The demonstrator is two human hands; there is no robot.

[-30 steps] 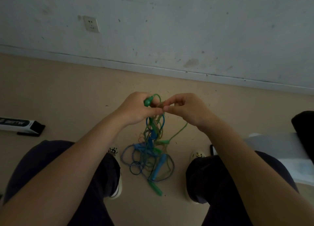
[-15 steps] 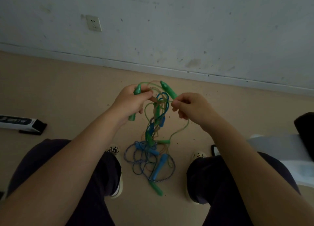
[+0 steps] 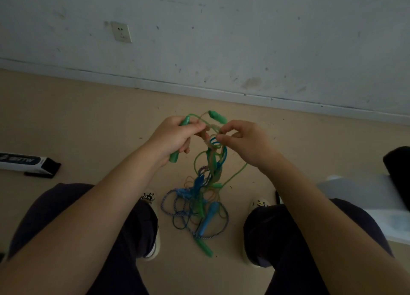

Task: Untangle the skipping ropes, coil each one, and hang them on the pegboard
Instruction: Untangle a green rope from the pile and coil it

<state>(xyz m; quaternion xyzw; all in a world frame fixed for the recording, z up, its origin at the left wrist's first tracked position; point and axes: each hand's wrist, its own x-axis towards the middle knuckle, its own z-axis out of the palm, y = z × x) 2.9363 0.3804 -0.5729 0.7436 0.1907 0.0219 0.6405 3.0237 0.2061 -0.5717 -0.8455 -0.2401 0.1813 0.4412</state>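
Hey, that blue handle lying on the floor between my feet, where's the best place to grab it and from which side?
Probably round the middle of the blue handle, coming from above. It lies flat on the floor, slanted, with its lower end free, but rope loops from the tangle cross its upper end. Closing fingers across the bare mid-shaft should avoid snagging those loops.

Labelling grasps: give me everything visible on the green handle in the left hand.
The green handle is a slim, smooth, plastic-looking stick, tilted with its top away from the person. The left hand grips its middle, so only the two ends show. A thin green cord leaves its top end toward the tangle. It is held above the floor.
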